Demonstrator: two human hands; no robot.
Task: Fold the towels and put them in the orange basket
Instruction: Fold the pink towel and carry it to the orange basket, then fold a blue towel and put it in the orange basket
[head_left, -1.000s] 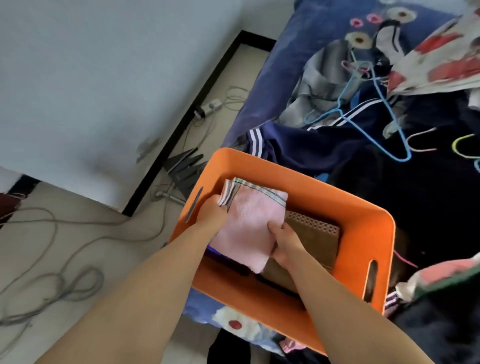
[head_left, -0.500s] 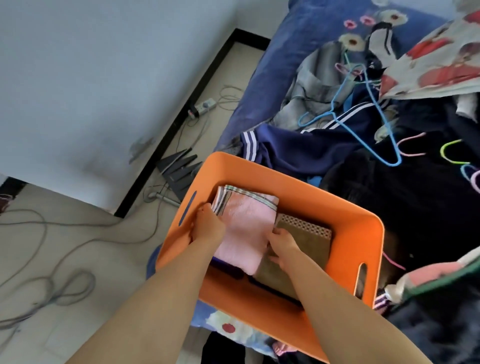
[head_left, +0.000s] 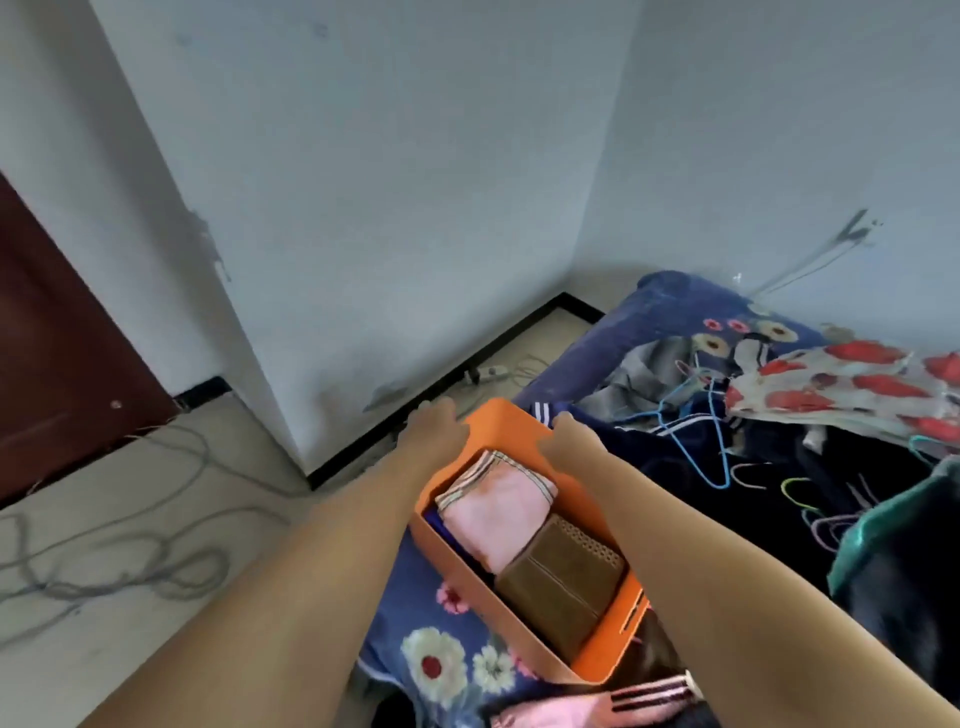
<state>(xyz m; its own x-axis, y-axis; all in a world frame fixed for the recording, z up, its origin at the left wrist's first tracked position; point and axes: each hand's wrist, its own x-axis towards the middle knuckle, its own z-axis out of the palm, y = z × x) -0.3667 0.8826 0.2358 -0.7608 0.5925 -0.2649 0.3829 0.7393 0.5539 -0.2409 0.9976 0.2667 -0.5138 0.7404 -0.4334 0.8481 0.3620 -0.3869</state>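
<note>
Both my hands on the far end of the orange basket (head_left: 613, 649).

My left hand (head_left: 434, 428) and right hand (head_left: 571, 441) curl their fingers over its far rim. Inside lie the folded pink towel (head_left: 498, 514) and, touching it, the brown towel (head_left: 563, 582). The basket sits on the bed (head_left: 670, 317).

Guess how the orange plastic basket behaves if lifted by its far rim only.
The orange plastic basket probably keeps its shape: its walls look rigid. It likely feels light, holding only the folded pink towel and folded brown towel. It may tilt, since left hand and right hand sit at one end.
</note>
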